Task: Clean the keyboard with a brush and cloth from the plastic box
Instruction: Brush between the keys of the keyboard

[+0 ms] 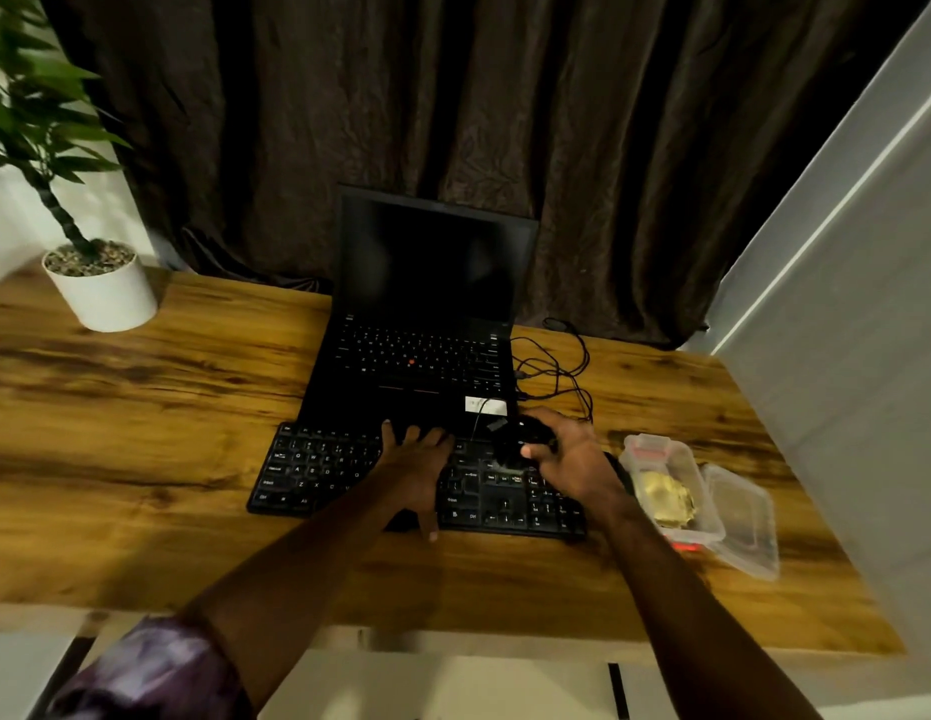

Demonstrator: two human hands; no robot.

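- Keyboard (317, 475) low in centre of frame, flat on table (141, 407), just in front of open laptop (427, 314).
- Left hand (416, 470) pressed flat on middle keys, fingers straight and spread, gripping nothing.
- Right hand (572, 459) curled round a dark, blurred thing, probably the brush (520, 441), over keyboard's right part.
- Box (655, 449) open at lower right, just beside keyboard, with yellowish cloth (666, 498) inside.
- Lid (744, 517) lying at box's right side.
- Plant (97, 283) at upper left; cables (556, 366) right of laptop.

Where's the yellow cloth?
In the head view, the yellow cloth lies inside the open plastic box at the right of the desk, just right of the keyboard.
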